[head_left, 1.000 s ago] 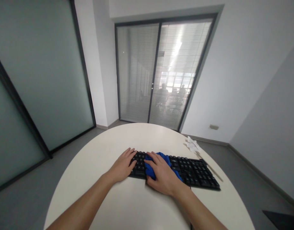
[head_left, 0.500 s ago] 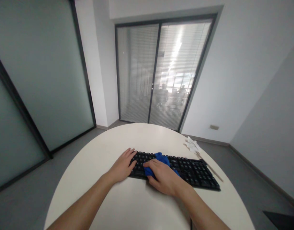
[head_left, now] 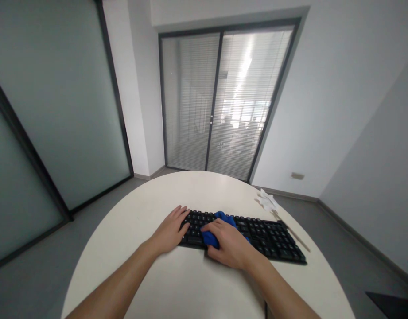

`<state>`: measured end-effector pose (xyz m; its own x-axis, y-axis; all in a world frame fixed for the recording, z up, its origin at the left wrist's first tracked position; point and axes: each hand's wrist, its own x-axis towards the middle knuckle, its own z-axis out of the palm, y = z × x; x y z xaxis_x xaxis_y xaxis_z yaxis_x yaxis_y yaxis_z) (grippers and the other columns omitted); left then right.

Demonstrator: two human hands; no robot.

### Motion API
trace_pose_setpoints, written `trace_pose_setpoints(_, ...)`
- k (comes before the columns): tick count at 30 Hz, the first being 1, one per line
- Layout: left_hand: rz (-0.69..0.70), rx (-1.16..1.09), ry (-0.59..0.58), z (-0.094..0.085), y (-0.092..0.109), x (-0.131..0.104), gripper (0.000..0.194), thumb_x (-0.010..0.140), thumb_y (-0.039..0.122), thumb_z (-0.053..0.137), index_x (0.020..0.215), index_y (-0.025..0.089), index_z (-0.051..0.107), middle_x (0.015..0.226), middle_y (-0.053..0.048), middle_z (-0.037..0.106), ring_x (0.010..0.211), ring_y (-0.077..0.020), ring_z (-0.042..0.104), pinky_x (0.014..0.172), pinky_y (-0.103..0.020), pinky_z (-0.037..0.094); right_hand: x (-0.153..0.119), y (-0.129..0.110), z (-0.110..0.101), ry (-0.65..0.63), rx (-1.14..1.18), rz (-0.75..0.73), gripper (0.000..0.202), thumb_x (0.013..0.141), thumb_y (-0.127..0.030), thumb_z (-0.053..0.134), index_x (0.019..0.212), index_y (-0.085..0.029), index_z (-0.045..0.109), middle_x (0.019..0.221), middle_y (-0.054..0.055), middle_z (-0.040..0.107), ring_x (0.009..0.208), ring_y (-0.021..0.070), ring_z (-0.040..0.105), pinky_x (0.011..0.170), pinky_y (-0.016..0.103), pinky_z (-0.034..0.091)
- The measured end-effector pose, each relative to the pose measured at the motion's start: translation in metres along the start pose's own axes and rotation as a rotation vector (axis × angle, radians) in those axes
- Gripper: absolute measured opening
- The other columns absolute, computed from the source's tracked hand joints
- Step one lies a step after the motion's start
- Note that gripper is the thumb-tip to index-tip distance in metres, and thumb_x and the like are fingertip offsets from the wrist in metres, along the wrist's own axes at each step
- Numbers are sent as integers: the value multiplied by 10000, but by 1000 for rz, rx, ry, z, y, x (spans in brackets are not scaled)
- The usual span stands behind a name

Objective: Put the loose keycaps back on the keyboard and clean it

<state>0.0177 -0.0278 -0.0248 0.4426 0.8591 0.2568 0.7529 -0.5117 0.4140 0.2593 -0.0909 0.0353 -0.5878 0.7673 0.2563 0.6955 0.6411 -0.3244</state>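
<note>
A black keyboard (head_left: 273,239) lies across a round white table, slightly slanted. My left hand (head_left: 169,231) holds its left end, with the fingers along the far corner and the thumb over the keys. Pressed on the keys left of the middle, a bunched blue cloth (head_left: 210,239) sits under my right hand (head_left: 228,243). The fingers of that hand are curled around the cloth, and its thumb lies near the keyboard's front edge. Part of the cloth is hidden beneath the palm.
A crumpled white tissue (head_left: 267,201) lies beyond the keyboard's right end. Next to it, a thin wooden stick (head_left: 293,232) rests along the edge of the table (head_left: 150,288). A dark cable (head_left: 266,309) shows by my right forearm. Glass doors with blinds stand behind.
My right hand has shifted very slightly to the right over the keys with the blue cloth. My left hand stays in place on the keyboard.
</note>
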Motion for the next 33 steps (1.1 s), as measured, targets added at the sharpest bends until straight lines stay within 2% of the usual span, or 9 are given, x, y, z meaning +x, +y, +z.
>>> trace_pose_setpoints(3,10,-11,18,1,-1,0,517,1001,399,390,1471,195,453,1588,-75,390,1497,-254,274,1234,-455,244,-1,7,1,45,-23,63,405,783,-159,615,1186,-183,637,1120,84,687,1081,247,575,977,375,460)
trace_pose_setpoints(7,13,-15,17,-1,1,0,513,997,388,392,1471,200,450,1586,-75,394,1497,-252,277,1235,-460,241,0,12,13,166,-44,71,440,887,-130,517,1323,-184,547,1311,98,628,1225,238,520,1083,407,401)
trace_pose_setpoints(10,1,-11,1,-2,2,0,520,994,384,395,1468,179,455,1585,-84,394,1499,-256,270,1237,-456,240,1,11,13,124,-30,64,456,886,-140,512,1342,-160,528,1314,119,621,1236,244,525,1087,401,401)
trace_pose_setpoints(16,12,-3,26,1,0,0,511,988,380,398,1465,207,459,1584,-66,399,1490,-254,293,1231,-465,251,-4,10,-9,-12,41,103,483,761,-148,589,1243,-182,588,1208,104,648,1135,243,587,1025,375,436)
trace_pose_setpoints(19,10,-9,17,1,0,0,517,993,392,391,1470,202,451,1583,-71,400,1493,-253,287,1233,-463,247,-8,17,-6,28,52,117,441,799,-160,588,1238,-205,586,1197,92,652,1132,239,587,1016,379,443)
trace_pose_setpoints(25,-7,-4,-7,-2,4,0,539,1002,408,373,1483,175,440,1596,-78,374,1502,-254,262,1244,-447,223,-3,23,15,196,14,113,412,908,-155,522,1318,-189,528,1270,108,623,1193,234,551,1061,398,424)
trace_pose_setpoints(28,-9,-1,1,-3,4,1,526,998,395,383,1471,174,454,1592,-82,381,1500,-250,268,1241,-442,230,4,17,17,157,-14,92,400,909,-156,514,1308,-177,539,1249,103,637,1198,237,535,1060,388,419)
trace_pose_setpoints(33,2,-5,8,0,1,1,525,995,396,394,1468,176,456,1589,-85,387,1499,-255,270,1239,-444,231,9,7,10,82,-58,128,360,815,-151,572,1172,-169,609,1128,97,673,1100,259,555,989,392,440)
